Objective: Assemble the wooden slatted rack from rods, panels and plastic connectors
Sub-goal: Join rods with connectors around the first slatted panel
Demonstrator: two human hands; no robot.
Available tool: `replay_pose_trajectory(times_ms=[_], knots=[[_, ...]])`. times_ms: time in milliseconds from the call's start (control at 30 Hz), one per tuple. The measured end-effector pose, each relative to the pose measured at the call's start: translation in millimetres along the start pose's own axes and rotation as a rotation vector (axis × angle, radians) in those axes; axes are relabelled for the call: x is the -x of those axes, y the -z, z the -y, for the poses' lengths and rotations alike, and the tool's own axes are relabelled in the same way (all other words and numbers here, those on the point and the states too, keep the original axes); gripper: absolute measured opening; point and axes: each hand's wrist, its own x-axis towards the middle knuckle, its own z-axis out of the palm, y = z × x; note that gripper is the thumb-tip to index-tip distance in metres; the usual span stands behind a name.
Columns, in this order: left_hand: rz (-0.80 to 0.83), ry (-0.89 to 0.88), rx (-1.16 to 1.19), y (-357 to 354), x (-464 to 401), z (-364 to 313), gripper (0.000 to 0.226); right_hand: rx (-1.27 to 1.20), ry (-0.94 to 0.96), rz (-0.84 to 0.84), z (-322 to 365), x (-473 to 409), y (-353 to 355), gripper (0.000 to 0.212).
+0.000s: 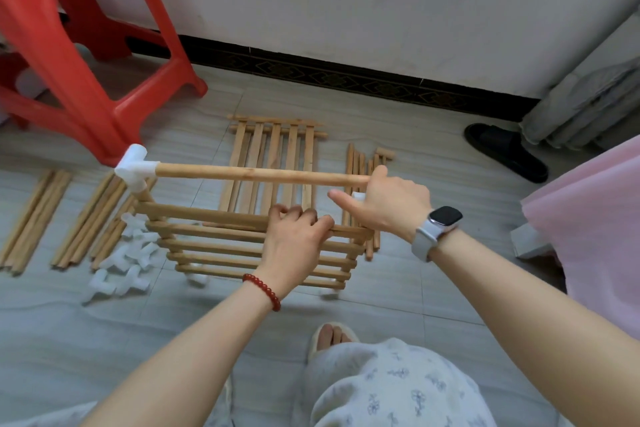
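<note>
The half-built rack of pale wooden slats (249, 246) stands on the grey tiled floor (398, 322), its slatted panel tilted towards the person. The left hand (294, 239) curls its fingers over the panel's upper slat, likely to brace the frame. The right hand (384, 201) grips the right end of the long round wooden rod (256, 174), forefinger extended, with something white under the palm, probably a connector. The rod's left end already sits in a white plastic corner connector (134, 167). Spare rods (31, 215), loose white connectors (128, 267) and another slatted panel (273, 156) lie flat beyond, near the wall's edge of the floor, within reach.
</note>
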Motion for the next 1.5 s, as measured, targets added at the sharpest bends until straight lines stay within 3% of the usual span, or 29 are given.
replay_pose_trajectory(times_ms=[100,200,267,400,633,833,1033,1133,1233,1333,1500], knots=[[-0.045,0.018,0.027,-3.8,0.3,-2.1,0.011,-0.102,-0.071,0.068,0.9,-4.0,-2.2,0.050],[-0.053,0.030,0.042,-2.8,-3.5,-2.2,0.014,-0.468,-0.150,0.258,-6.2,-7.3,0.1,0.049],[-0.051,0.026,0.063,-3.3,-4.1,-3.3,0.015,-0.547,-0.158,0.343,-7.9,-10.5,5.4,0.047],[-0.058,0.030,0.077,-4.0,-0.3,-3.5,0.016,-0.454,-0.110,0.428,-6.6,-11.2,13.8,0.031],[-0.056,0.046,0.091,-2.2,4.0,-5.5,0.019,-0.292,-0.081,0.436,-6.8,-6.4,16.6,0.040],[-0.014,0.063,0.118,-2.3,8.7,-8.9,0.012,-0.318,-0.056,0.425,-10.3,-2.2,11.0,0.046],[-0.024,0.048,0.111,1.1,12.0,-5.5,0.015,-0.300,0.112,0.475,-20.3,0.9,24.5,0.055],[-0.038,0.027,0.103,2.2,15.2,-4.5,0.018,-0.047,0.329,0.324,-31.5,6.8,22.8,0.047],[-0.045,0.019,0.099,1.0,17.8,-2.5,0.017,0.147,0.416,0.107,-30.6,13.5,6.4,0.042],[-0.041,0.020,0.089,2.4,17.3,-2.7,0.017,0.232,0.367,-0.052,-28.4,13.0,-3.8,0.038],[-0.015,0.017,0.090,5.1,13.5,-1.6,0.016,0.157,0.175,-0.129,-25.4,12.9,-11.2,0.039]])
